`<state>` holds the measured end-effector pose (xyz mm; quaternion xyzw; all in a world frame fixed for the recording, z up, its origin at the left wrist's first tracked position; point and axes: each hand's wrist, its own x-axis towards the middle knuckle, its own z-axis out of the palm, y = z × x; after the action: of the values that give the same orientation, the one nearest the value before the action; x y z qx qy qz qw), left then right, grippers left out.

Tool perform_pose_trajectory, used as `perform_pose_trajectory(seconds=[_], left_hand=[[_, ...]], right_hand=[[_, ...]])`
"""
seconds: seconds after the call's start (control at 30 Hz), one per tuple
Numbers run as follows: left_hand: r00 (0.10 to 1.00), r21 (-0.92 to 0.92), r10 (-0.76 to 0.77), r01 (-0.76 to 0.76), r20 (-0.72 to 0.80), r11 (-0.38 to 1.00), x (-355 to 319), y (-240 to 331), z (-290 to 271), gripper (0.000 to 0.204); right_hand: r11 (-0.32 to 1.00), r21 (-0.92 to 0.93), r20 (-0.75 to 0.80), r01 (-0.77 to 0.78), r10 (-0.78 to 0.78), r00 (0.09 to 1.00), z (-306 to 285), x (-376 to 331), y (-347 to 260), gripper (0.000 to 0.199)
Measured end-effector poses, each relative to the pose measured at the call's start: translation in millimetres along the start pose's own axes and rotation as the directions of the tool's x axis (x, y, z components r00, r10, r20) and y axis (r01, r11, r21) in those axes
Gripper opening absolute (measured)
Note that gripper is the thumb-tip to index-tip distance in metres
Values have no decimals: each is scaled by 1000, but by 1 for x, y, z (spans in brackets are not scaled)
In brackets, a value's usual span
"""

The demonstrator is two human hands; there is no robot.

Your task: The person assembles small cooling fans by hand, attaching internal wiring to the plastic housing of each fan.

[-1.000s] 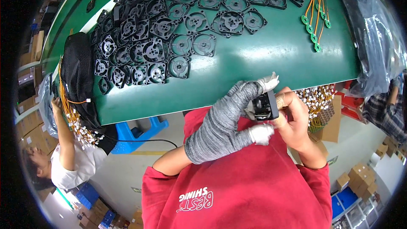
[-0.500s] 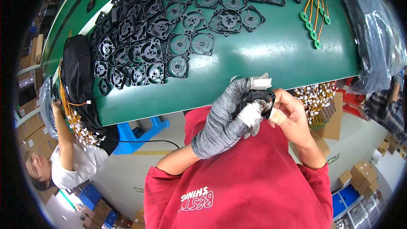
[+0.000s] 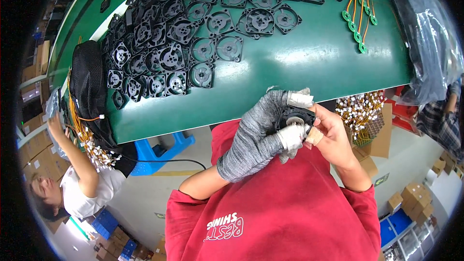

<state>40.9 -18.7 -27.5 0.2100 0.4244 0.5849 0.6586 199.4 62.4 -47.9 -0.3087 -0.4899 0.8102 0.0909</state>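
My left hand (image 3: 263,128), in a grey knit glove with taped fingertips, grips a small black square fan frame (image 3: 296,115) just off the near edge of the green table (image 3: 299,63). My bare right hand (image 3: 333,133), with a taped thumb, holds the same frame from the right side. Both hands are close to my chest, above my red shirt. Several more black fan frames (image 3: 193,34) lie spread over the table's far left part.
Orange-wired small green round boards (image 3: 360,19) lie at the table's far right, next to a clear plastic bag (image 3: 425,34). A bundle of wires with white connectors (image 3: 360,108) hangs at the right edge. A black mesh bag (image 3: 89,87) sits left, near another person (image 3: 82,183).
The fan frame has been turned in my hands, and both hands have shifted slightly toward my body; the person at the left has raised an arm.
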Motion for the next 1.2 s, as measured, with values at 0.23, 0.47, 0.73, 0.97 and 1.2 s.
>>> perform_pose_trajectory(seconds=[0.23,0.47,0.73,0.97,1.2], left_hand=[[999,-64,29,-32,-45,997,1,-1,1,38],[988,-62,-18,8,-156,998,1,-2,6,28],[990,11,91,-90,-112,996,2,-7,4,28],[967,521,-16,-122,253,845,-1,4,-17,25],[925,808,205,-379,319,452,3,13,-23,50]], right_hand=[[997,66,86,-47,42,995,1,2,-9,9],[998,60,65,-14,10,998,3,-1,-8,9],[994,85,62,-61,56,996,6,-2,-14,6],[987,-20,249,-160,160,955,-17,6,-27,12],[993,-94,64,-69,76,995,-18,7,-31,11]])
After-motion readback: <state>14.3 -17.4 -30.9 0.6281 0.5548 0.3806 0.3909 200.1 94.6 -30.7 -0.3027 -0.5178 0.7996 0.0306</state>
